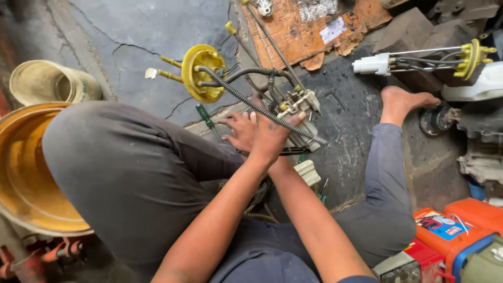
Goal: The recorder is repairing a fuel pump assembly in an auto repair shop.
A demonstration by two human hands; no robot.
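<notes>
While gripped over the cracked floor (157,31), pump assembly (298,118) slanting from near right toward its yellow flange (201,72) far left, left hand (270,139) nearer with fingers closed round it, right hand (240,130) behind, fingers spread.

a rough repair workshop: a cracked, oil-stained grey concrete floor (157,31), a worn yellow metal wheel rim (21,173), scattered grimy grey engine parts (479,157), and orange plastic battery cases (461,230).

Yellow pump flange (201,72), black ribbed hose (257,106), green-handled screwdriver (205,115), orange box (450,236), grey trousers (131,173).
</notes>
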